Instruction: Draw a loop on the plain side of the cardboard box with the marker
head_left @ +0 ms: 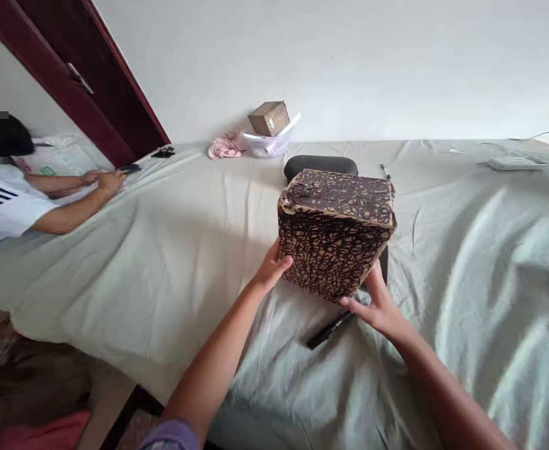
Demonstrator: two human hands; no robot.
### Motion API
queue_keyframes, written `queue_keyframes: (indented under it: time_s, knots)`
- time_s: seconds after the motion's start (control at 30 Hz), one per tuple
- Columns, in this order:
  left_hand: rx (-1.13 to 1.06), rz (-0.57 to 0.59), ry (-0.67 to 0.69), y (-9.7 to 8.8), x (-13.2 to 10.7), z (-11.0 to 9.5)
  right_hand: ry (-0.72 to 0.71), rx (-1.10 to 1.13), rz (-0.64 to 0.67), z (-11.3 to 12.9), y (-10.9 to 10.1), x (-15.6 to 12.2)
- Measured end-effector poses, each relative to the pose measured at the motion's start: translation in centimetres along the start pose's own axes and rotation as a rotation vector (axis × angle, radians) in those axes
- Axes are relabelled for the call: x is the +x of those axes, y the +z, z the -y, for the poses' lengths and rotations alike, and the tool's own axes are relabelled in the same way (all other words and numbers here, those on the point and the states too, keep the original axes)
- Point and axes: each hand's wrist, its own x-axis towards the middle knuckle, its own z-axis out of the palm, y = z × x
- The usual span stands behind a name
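Hands flank scribbled box: left hand, right hand, each grip pressed on tilted box.

**Pale room, wide bed, dark red door**

Plain white wall across the back, evenly lit by soft daylight. Dark red door with a metal handle at upper left. Wide bed under a wrinkled grey-green sheet, filling most of the view. Against the wall, a small cardboard box on a clear plastic tub, pink cloth beside it. Brownish floor at lower left.
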Motion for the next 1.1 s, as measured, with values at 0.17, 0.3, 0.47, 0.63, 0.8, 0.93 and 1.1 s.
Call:
queue_keyframes:
  time_s: [0.17,0.3,0.47,0.63,0.8,0.93,1.1]
  knots:
    - [-0.006,-0.037,-0.033,0.43,0.42,-0.51,0.011,-0.010,-0.004,-0.07,-0.19,0.34]
    - [-0.036,-0.032,-0.029,0.60,0.59,-0.56,0.010,-0.019,-0.004,-0.20,-0.20,0.46]
    - [-0.016,-0.034,-0.012,0.55,0.69,-0.08,0.002,-0.035,-0.011,-0.63,-0.19,0.56]
    - [-0.021,-0.034,-0.023,0.46,0.51,0.33,-0.010,-0.042,-0.022,-0.75,-0.20,0.50]
    - [-0.011,-0.058,-0.043,0.38,0.34,0.24,-0.019,-0.052,-0.012,-0.32,-0.21,0.38]
    - [-0.027,-0.060,-0.041,0.51,0.41,-0.07,-0.018,-0.055,-0.013,-0.25,-0.22,0.24]
    - [-0.041,-0.080,-0.076,0.75,0.37,-0.56,-0.013,-0.062,-0.018,-0.41,-0.10,0.16]
